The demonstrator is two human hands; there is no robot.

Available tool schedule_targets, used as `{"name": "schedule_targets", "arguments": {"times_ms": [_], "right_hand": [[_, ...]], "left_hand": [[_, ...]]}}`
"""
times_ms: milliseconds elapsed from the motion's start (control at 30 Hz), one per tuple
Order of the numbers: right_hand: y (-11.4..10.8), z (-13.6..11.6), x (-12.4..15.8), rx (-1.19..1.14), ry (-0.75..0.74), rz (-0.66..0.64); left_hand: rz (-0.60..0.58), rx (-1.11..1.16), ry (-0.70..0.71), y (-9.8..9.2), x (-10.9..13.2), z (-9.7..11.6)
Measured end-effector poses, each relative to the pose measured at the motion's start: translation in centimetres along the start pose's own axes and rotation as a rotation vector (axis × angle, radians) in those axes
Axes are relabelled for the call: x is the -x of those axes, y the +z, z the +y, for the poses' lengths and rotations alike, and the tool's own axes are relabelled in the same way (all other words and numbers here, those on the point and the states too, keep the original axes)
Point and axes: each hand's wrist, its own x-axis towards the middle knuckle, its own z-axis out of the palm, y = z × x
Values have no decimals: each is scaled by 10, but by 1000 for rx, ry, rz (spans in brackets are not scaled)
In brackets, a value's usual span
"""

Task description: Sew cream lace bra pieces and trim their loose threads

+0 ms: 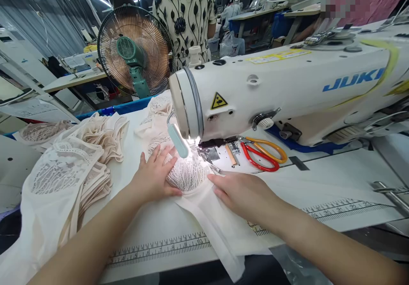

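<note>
My left hand (156, 175) lies flat with fingers spread on a cream lace garment piece (188, 175), just left of the needle of the white JUKI sewing machine (287, 89). To the right of the lace, my right hand (243, 193) rests flat, fingers together and stretched out, pressing the plain cream fabric strip (217, 225) that trails over the table's front edge. The lit needle area (204, 151) sits directly beyond both hands.
A stack of lace pieces (73, 170) lies at the left. Red and orange scissors (263, 153) lie under the machine arm. A fan (136, 50) stands behind, with a person in a patterned top (185, 12) beyond. Ruler markings (159, 246) run along the table front.
</note>
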Motion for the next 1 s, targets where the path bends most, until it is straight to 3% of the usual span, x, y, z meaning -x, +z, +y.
{"name": "schedule_targets", "arguments": {"times_ms": [200, 767, 1000], "right_hand": [[0, -1, -11, 56, 43, -22], [1, -7, -21, 139, 59, -77], [0, -6, -19, 95, 64, -77]], "left_hand": [[-63, 78, -80, -10, -13, -12], [-42, 180, -59, -19, -44, -37], [78, 141, 13, -17, -55, -46]]}}
